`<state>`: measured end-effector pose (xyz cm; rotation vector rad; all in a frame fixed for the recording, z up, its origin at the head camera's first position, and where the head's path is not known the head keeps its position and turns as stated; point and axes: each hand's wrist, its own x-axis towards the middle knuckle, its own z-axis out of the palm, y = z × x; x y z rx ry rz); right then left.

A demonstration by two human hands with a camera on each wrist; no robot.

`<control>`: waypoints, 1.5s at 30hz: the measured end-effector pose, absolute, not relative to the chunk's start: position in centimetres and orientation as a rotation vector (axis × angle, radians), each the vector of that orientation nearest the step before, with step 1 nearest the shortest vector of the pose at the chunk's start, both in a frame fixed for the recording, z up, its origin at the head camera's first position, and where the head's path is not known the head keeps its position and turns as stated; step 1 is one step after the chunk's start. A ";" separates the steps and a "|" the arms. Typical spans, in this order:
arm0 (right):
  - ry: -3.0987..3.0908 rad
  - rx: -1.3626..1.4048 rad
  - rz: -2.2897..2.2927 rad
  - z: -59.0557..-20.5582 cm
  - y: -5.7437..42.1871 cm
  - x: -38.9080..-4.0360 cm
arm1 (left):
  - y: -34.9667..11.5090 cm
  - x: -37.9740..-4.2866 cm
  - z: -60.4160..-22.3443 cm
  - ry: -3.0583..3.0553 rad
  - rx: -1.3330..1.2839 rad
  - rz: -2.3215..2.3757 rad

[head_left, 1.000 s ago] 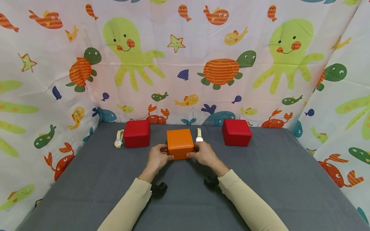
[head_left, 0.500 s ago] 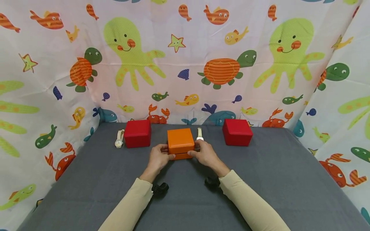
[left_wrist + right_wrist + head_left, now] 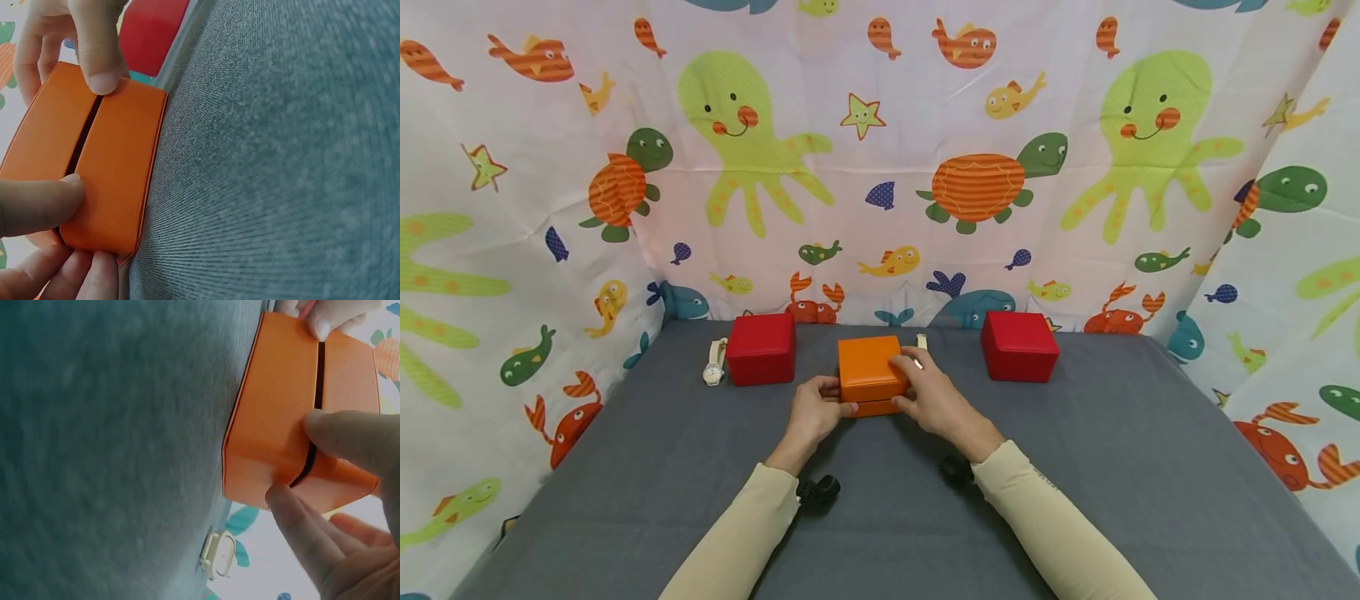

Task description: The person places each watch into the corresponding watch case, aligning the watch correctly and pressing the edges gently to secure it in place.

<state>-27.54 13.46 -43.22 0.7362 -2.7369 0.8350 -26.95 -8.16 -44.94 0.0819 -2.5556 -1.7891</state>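
A small orange lidded box (image 3: 868, 367) sits on the grey cloth, with a dark gap along its front between lid and base. My left hand (image 3: 812, 417) grips its left side, thumb (image 3: 44, 203) on the front at the gap and fingers along the side. On the other side, my right hand (image 3: 943, 408) holds the box with the thumb (image 3: 340, 431) at the gap; one finger reaches the lid's upper right edge in the head view. A wristwatch (image 3: 219, 555) with a pale strap lies just beyond the right hand, mostly hidden in the head view. The box's inside is hidden.
A red box (image 3: 762, 350) stands left of the orange one, with another wristwatch (image 3: 715, 362) beside it. A second red box (image 3: 1019, 347) stands at the right. Behind the grey cloth-covered table (image 3: 1112, 467) hangs a white curtain (image 3: 842, 183) printed with sea animals.
My right hand's fingers have shifted up from the box's right side to the lid's upper edge, covering more of the watch. The left hand keeps its grip. The head view has drifted slightly.
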 end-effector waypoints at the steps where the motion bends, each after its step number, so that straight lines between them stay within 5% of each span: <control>1: -2.728 0.772 0.773 -43.1 13.5 -27.5 | -8.2 -27.0 -45.0 -2.554 0.080 -1.795; 21: -2.400 1.203 0.006 -41.7 14.4 -28.6 | -8.0 -27.3 -45.1 -2.534 0.076 -1.822; 45: -2.162 1.418 -0.164 -41.3 14.7 -29.6 | -8.0 -27.6 -45.0 -2.551 0.099 -1.794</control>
